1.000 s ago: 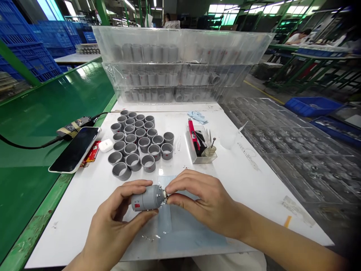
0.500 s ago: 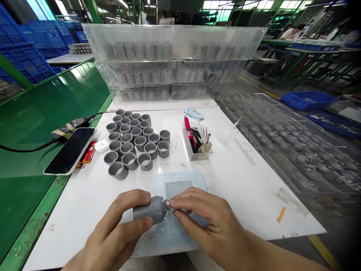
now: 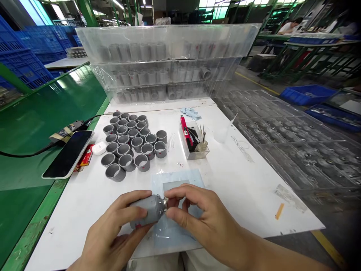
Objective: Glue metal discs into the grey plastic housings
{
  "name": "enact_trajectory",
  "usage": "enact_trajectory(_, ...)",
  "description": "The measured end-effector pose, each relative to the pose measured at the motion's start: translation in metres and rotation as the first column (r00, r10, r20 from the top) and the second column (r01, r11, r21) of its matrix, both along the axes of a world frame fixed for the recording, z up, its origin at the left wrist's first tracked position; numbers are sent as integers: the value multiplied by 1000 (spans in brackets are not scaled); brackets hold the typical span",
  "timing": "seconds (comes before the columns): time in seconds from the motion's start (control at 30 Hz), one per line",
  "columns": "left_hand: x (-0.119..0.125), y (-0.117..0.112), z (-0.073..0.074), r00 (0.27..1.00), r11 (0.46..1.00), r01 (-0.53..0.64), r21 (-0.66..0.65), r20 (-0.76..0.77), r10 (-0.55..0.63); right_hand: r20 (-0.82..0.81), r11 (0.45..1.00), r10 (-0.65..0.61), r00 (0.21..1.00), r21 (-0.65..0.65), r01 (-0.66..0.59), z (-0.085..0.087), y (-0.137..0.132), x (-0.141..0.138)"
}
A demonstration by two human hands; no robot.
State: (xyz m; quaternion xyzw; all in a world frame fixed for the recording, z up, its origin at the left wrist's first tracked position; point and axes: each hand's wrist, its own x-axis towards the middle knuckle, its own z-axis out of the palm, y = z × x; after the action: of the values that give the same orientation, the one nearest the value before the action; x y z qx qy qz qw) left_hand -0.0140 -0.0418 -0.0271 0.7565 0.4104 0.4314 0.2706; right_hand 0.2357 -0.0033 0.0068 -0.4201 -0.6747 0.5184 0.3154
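My left hand grips a grey plastic cylinder lying sideways just above the near part of the white table. A red mark shows on the cylinder's underside. My right hand pinches a small metal piece at the cylinder's right end, thumb and forefinger closed on it. Both hands hover over a pale blue mat. A cluster of several grey plastic rings stands further back on the table.
A phone on a cable, a white earbud case and a red packet lie at the left edge. A clear box with a red pen and tools sits mid-table. Stacked clear trays of grey parts stand behind; empty clear trays lie right.
My hands stay on the cylinder; the cylinder has turned slightly in my left hand and my right fingers have shifted at its end. The view has moved a little.
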Motion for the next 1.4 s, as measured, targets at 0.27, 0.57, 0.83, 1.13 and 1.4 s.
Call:
enact_trajectory(0.27, -1, 5, -1, 964, 999, 37, -7, -263, -38, -100, 994, 103, 990, 54, -98, -8, 10, 1)
enact_trajectory(0.57, -4, 2, -3, 946, 979, 188, 77, -283, -159, -102, 987, 153, 983, -34, -157, -14, 11, 6)
enact_trajectory(0.83, -13, -1, -1, 847, 960, 268, 87, -496, -191, -95, 982, 187, 978, 46, -183, -21, 9, 7)
enact_trajectory(1.13, -12, -3, 0, 806, 940, 314, 132, -561, -190, -94, 980, 191, 977, 68, -186, -20, 10, 8)
enact_trajectory(1.4, -5, 7, -3, 912, 995, 73, 63, -408, -41, -29, 998, 59, 998, -24, -60, -15, 11, 3)
